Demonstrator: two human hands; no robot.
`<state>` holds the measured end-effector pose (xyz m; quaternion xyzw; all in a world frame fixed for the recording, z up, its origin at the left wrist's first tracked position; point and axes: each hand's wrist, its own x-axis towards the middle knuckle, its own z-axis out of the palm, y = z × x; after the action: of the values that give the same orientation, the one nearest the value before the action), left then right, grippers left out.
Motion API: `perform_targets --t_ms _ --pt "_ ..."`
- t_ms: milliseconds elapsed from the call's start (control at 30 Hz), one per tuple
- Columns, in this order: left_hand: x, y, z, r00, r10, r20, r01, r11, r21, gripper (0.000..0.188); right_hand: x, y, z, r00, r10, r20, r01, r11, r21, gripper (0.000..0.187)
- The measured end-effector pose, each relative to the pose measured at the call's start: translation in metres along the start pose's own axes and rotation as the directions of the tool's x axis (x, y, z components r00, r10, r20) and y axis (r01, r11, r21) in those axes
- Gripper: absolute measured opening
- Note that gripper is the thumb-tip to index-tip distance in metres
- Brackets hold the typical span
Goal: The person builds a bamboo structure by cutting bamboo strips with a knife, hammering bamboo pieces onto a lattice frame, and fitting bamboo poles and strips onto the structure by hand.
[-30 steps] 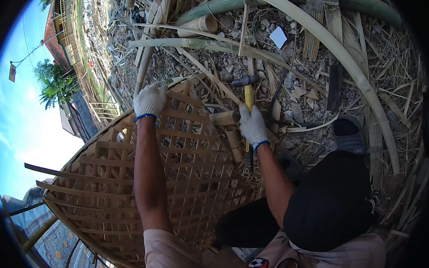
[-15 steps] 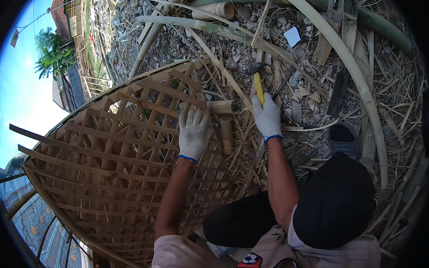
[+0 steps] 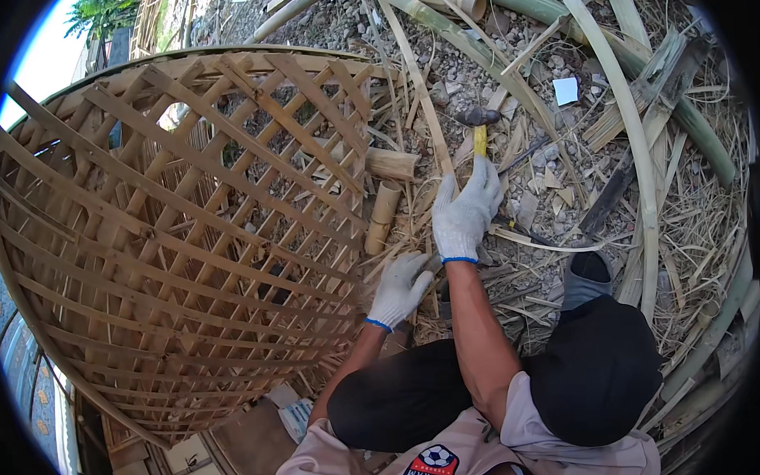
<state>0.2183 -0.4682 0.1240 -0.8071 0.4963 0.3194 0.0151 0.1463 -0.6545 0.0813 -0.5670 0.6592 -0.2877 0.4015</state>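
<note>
My right hand (image 3: pixel 466 222), in a white glove with a blue cuff, is closed over the yellow handle of a hammer (image 3: pixel 478 121). Its dark head is low over the rubble or lying on it, and the hand hides the lower handle. A pale bamboo strip (image 3: pixel 426 119) runs down to near the thumb. Lower and to the left, my gloved left hand (image 3: pixel 397 291) has its fingers stretched and thumb apart, holding nothing. Beside it stands a large curved lattice of woven bamboo slats (image 3: pixel 205 260), whose right edge comes close to the left hand.
Two short bamboo pieces, one upright-looking (image 3: pixel 383 216) and one lying (image 3: pixel 392 164), sit by the lattice. Long bamboo poles (image 3: pixel 548 5) and curved strips (image 3: pixel 647 211) cross the far and right ground. A white tile (image 3: pixel 566 91) lies among stones. A sandaled foot (image 3: pixel 588 276) is at right.
My left hand has come off the lattice and moved right and nearer to me. My right hand has slid further up over the hammer's handle. The view has turned and shifted.
</note>
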Motion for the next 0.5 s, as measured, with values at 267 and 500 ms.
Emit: perform_targets --t_ms 267,500 --pt "-0.028 0.048 0.041 0.887 -0.274 -0.372 0.205 0.955 -0.214 0.042 -0.016 -0.067 0.056 0.833 -0.243 0.497 0.256 0.966 0.044 0.049" --pt "-0.062 0.073 0.033 0.699 -0.532 -0.478 0.301 0.825 -0.478 0.040 -0.053 -0.066 0.123 0.639 0.066 0.766 0.109 0.978 -0.175 0.052"
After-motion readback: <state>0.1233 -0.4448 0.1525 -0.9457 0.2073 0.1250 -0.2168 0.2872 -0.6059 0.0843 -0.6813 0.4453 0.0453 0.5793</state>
